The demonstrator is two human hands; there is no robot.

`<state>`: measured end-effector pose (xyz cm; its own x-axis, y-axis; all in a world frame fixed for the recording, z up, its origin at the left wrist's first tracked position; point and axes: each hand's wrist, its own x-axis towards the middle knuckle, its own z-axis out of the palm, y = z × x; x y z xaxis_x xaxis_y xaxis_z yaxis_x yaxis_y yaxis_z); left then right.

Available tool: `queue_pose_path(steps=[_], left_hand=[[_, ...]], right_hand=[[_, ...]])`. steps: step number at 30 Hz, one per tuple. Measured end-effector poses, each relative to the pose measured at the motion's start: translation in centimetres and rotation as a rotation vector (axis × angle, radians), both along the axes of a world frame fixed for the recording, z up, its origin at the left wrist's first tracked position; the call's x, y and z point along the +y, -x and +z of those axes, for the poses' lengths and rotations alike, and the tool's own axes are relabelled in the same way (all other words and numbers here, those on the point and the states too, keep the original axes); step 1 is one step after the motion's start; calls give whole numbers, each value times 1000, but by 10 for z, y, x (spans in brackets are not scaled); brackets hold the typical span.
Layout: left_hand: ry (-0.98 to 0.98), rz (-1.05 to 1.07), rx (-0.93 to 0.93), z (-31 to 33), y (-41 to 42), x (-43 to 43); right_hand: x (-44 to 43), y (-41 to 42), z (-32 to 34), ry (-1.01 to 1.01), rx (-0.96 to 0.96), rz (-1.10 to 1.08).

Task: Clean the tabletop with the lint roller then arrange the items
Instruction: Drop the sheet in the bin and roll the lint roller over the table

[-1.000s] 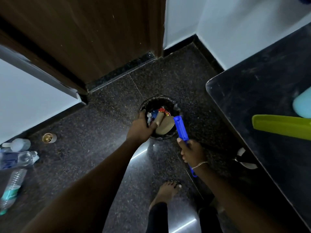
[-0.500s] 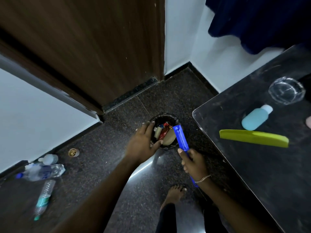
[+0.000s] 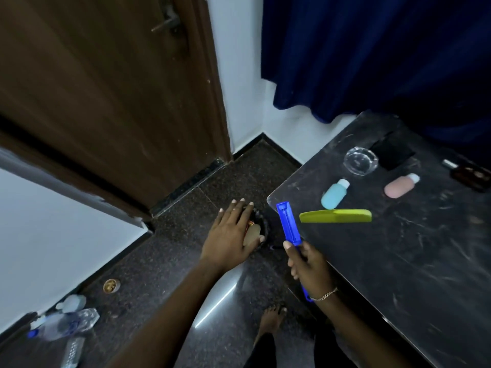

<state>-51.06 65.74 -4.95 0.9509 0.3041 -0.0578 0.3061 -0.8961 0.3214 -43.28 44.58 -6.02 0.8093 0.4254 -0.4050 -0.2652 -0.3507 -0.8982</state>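
My right hand (image 3: 308, 264) grips the handle of a blue lint roller (image 3: 288, 224), whose head points up over the corner of the dark tabletop (image 3: 414, 256). My left hand (image 3: 231, 235) hovers with fingers spread above a small black waste bin (image 3: 263, 229) on the floor, hiding most of it. A green comb (image 3: 336, 215), a light blue bottle (image 3: 334, 193), a pink bottle (image 3: 401, 185), a clear glass dish (image 3: 360, 161), a black pouch (image 3: 393, 152) and a dark brown bottle (image 3: 471, 175) lie on the table.
A brown door (image 3: 106, 88) stands behind the bin, a blue curtain (image 3: 372, 54) hangs beyond the table. Plastic water bottles (image 3: 63, 325) and a small round cap (image 3: 111, 286) lie on the dark floor at lower left. My bare foot (image 3: 271, 320) is below the hands.
The view has tilted up and right, bringing more of the table into sight. My left hand lifted off the bin's rim and opened flat. The roller rose toward the table corner.
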Motion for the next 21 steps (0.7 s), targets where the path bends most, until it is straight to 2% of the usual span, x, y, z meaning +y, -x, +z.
queue_pose_path(steps=[12, 21], left_hand=[[-11, -356, -83, 54, -83, -98], [-21, -715, -128, 77, -167, -228]], right_hand=[[-110, -18, 44, -8, -129, -350], [-223, -31, 59, -5, -234, -699]])
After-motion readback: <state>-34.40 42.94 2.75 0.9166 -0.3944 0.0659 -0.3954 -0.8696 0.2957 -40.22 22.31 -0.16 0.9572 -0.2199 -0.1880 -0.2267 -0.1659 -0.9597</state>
